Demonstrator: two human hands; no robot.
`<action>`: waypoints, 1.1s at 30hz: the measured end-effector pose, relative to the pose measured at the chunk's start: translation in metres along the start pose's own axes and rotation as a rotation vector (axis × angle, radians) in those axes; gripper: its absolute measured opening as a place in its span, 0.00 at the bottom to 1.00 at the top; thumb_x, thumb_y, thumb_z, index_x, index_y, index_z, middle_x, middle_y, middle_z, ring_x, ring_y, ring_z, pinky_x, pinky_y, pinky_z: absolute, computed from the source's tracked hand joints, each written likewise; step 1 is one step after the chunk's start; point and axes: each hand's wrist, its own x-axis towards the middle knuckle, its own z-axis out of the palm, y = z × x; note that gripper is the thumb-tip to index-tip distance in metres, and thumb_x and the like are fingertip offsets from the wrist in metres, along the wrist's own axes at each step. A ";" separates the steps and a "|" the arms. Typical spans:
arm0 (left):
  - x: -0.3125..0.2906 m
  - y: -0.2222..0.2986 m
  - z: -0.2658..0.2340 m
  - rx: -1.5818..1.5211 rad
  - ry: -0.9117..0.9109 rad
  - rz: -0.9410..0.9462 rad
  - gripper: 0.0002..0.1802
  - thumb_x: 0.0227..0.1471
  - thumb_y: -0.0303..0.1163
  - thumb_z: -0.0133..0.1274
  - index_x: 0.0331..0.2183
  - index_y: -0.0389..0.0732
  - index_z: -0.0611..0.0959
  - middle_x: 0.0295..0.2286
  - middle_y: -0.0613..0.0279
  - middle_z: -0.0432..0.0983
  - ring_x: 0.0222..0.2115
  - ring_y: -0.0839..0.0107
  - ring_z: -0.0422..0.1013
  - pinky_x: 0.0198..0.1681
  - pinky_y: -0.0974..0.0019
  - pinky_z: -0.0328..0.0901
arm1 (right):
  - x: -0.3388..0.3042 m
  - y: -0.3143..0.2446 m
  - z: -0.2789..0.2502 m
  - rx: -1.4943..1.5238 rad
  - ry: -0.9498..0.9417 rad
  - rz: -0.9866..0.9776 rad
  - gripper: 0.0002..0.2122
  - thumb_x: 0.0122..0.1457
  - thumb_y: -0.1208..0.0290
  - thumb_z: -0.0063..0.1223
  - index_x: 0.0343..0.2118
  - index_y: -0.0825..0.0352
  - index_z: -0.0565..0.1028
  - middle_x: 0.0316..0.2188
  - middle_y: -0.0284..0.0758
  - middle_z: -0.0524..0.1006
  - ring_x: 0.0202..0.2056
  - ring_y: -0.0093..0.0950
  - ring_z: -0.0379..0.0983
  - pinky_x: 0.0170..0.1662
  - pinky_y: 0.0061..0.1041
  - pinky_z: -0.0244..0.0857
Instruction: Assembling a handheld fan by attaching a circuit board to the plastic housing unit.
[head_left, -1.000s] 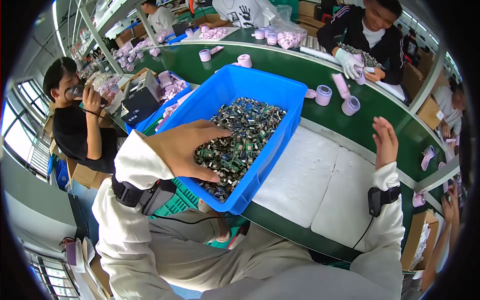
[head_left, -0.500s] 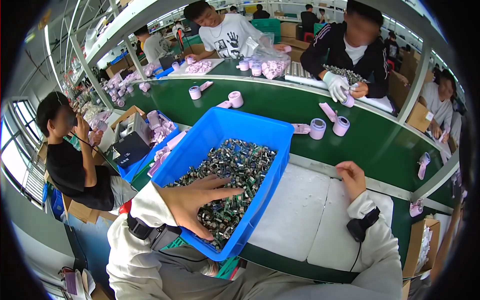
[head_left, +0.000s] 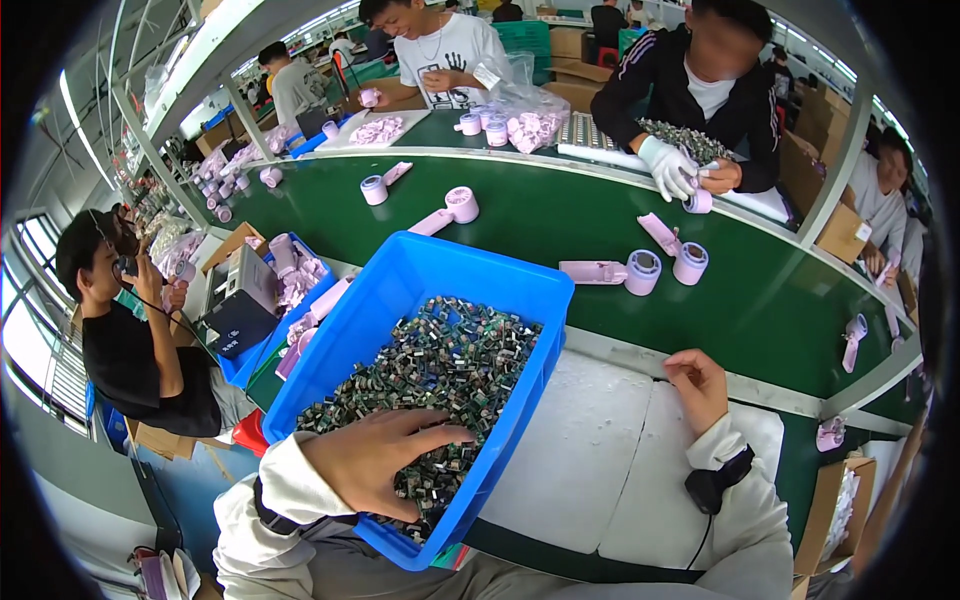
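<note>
A blue plastic bin (head_left: 420, 255) stands tilted in front of me, holding a heap of small green circuit boards with metal parts (head_left: 455, 350). My left hand (head_left: 385, 460) reaches over its near left side. Its thumb and fingers are spread and their tips touch the heap; no board shows clearly held. To the right, my right hand (head_left: 702, 385) hovers or rests by the far edge of a white foam sheet (head_left: 570, 430). Its fingers are loosely bent, with a gap to the thumb and nothing visible in them. A black band with a cable circles that wrist.
Pink and lilac handheld fan bodies (head_left: 642, 270) lie on the green conveyor belt (head_left: 520, 220) beyond the bin. Left of the bin are a grey-black device (head_left: 240, 300) and a blue tray of pink parts (head_left: 300, 285). A co-worker's gloved hand (head_left: 667, 168) works across the belt.
My left hand has lowered into the heap, its fingers less widely spread. The view has shifted, and the bin sits lower in it. My right hand stays by the foam.
</note>
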 end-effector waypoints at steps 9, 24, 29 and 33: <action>-0.001 0.006 -0.008 0.001 -0.017 0.009 0.51 0.40 0.36 0.68 0.64 0.48 0.63 0.57 0.41 0.63 0.55 0.41 0.64 0.60 0.47 0.59 | -0.010 -0.007 -0.004 -0.073 -0.039 0.091 0.04 0.58 0.81 0.57 0.36 0.67 0.78 0.30 0.28 0.78 0.32 0.17 0.73 0.37 0.18 0.66; -0.013 0.037 -0.008 0.201 -0.064 0.023 0.51 0.47 0.46 0.68 0.66 0.44 0.61 0.63 0.33 0.51 0.63 0.39 0.55 0.66 0.50 0.52 | -0.023 -0.009 -0.005 -0.062 -0.017 -0.042 0.02 0.58 0.79 0.57 0.34 0.67 0.79 0.29 0.27 0.78 0.32 0.17 0.72 0.37 0.19 0.64; -0.011 0.026 -0.001 0.087 -0.073 -0.034 0.53 0.46 0.53 0.68 0.66 0.45 0.60 0.63 0.32 0.50 0.63 0.38 0.53 0.66 0.50 0.51 | -0.022 -0.003 -0.001 -0.047 -0.013 -0.069 0.03 0.57 0.80 0.57 0.34 0.66 0.78 0.28 0.26 0.78 0.31 0.16 0.71 0.36 0.18 0.63; -0.010 0.019 0.000 0.091 -0.117 -0.012 0.54 0.46 0.54 0.67 0.66 0.45 0.60 0.63 0.31 0.50 0.63 0.37 0.54 0.66 0.50 0.52 | -0.014 0.008 -0.006 -0.068 -0.050 -0.087 0.09 0.56 0.80 0.58 0.41 0.66 0.77 0.35 0.28 0.78 0.34 0.18 0.72 0.38 0.20 0.65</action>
